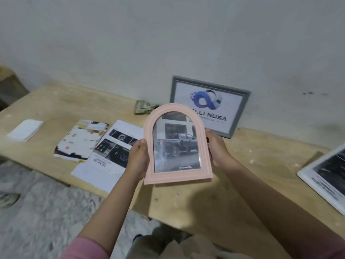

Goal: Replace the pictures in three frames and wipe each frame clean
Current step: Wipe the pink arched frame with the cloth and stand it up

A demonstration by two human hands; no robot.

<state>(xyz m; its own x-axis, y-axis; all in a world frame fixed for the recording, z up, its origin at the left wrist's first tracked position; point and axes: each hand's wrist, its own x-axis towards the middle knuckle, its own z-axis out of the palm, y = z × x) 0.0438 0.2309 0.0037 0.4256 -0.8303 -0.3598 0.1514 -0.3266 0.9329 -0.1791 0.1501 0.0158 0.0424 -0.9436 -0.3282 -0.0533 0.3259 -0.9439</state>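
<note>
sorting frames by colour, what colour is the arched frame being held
Pale pink arched frame, clearest in the head view.

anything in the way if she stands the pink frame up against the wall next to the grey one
Nothing visible does to the right of the grey frame. On its left, a crumpled cloth lies by the wall. Both hands hold the pink frame above the table.

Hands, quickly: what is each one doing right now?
Left hand: grips the left edge of the pink arched picture frame.
Right hand: grips the frame's right edge.
</note>
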